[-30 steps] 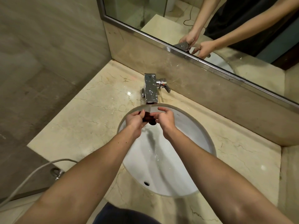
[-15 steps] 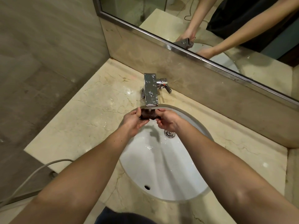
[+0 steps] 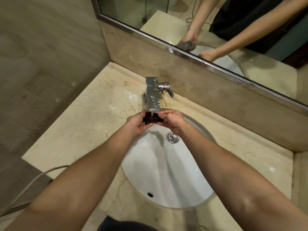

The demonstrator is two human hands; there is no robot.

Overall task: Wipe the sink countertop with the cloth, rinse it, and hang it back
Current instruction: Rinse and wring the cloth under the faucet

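A small dark brown cloth (image 3: 150,118) is bunched between my two hands, directly under the spout of the chrome faucet (image 3: 152,93). Water runs from the spout onto the cloth and streams down into the white oval sink (image 3: 166,172). My left hand (image 3: 137,123) grips the cloth's left end and my right hand (image 3: 171,120) grips its right end. Most of the cloth is hidden by my fingers. The beige marble countertop (image 3: 86,124) surrounds the basin and shows wet patches near the faucet.
The chrome drain plug (image 3: 173,137) lies at the basin's bottom and an overflow hole (image 3: 150,194) at its near wall. The faucet lever (image 3: 169,92) sticks out to the right. A mirror (image 3: 216,22) runs along the back wall. A grey hose (image 3: 35,179) hangs past the counter's left edge.
My hands have carried the cloth up from over the basin to right under the spout, and the drain plug that they hid has come into sight.
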